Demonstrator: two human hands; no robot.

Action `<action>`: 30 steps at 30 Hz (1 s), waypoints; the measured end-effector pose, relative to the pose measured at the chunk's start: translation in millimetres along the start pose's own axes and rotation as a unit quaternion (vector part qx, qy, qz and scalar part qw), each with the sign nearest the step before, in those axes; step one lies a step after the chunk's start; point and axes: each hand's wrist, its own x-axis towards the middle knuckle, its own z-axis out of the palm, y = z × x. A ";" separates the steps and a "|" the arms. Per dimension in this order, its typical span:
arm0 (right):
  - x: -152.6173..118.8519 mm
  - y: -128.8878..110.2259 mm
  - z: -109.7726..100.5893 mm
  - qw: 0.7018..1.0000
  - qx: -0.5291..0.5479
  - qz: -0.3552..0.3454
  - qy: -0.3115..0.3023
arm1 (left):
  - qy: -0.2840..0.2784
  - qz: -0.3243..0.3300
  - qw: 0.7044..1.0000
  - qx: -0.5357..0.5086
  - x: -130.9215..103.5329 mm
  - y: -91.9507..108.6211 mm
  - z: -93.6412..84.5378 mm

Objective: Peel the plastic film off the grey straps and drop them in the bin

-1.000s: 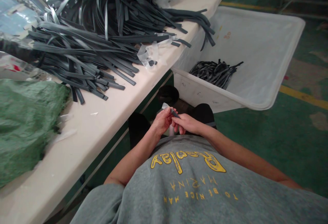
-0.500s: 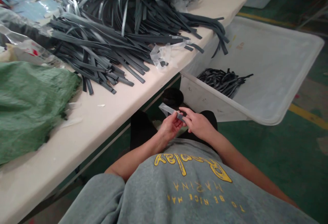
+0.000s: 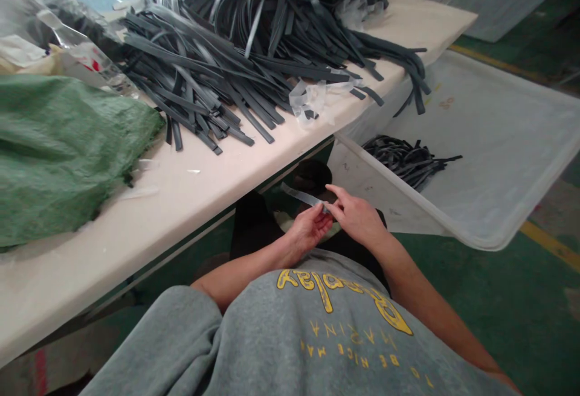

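Note:
In front of my lap, my left hand (image 3: 310, 228) pinches a narrow clear plastic strip (image 3: 301, 195), whose free end points away to the upper left. The thumb and fingers of my right hand (image 3: 360, 218) close on the near end of the same strip, with the index finger lifted off it. The strip's near end is partly hidden by my fingers. A big heap of dark grey flat bands (image 3: 217, 76) lies on the table to the left. Inside the white bin, at its near side, is a smaller pile of dark strips (image 3: 403, 157).
The pale table (image 3: 181, 203) runs diagonally on my left, with a green woven sack (image 3: 72, 154) on it. Crumpled clear plastic (image 3: 312, 100) lies by the table edge. The white bin (image 3: 512, 136) stands ahead to the right, with its rim close to my right hand.
The view has shifted, so table and bin sit differently in the picture. My right index finger has lifted away, and the strip now lies flatter, with less grey showing between my fingers.

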 end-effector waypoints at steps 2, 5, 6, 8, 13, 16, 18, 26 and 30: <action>-4.5 5.0 -6.6 0.999 0.039 -0.020 0.002 | 0.022 0.020 1.000 -0.010 3.5 5.9 -3.0; -17.3 8.9 -20.0 0.998 0.049 -0.030 0.029 | 0.027 0.025 0.999 -0.018 5.5 11.2 -6.0; -17.8 7.3 -20.3 0.998 0.036 -0.029 0.034 | 0.018 0.019 1.000 -0.016 4.8 10.1 -5.7; -10.8 0.8 -12.7 0.999 -0.005 -0.016 0.031 | -0.008 0.001 1.000 -0.013 2.1 5.1 -3.1; 5.3 -6.6 1.0 1.000 -0.010 -0.006 0.001 | 0.000 0.003 1.000 -0.012 -0.9 5.9 0.3; -10.9 1.2 -16.0 0.999 -0.008 -0.010 0.044 | 0.023 0.025 0.999 -0.016 1.1 14.5 -2.4; -18.3 3.2 -23.2 0.997 -0.032 -0.008 0.064 | 0.023 0.013 1.000 -0.011 1.6 14.0 -3.1; 4.2 -4.8 1.7 0.998 -0.053 -0.017 -0.039 | 0.003 -0.022 1.000 0.007 3.6 4.3 -5.8; -36.8 18.3 -30.8 0.993 -0.065 -0.083 -0.045 | 0.040 -0.006 0.999 -0.008 12.8 21.2 -15.0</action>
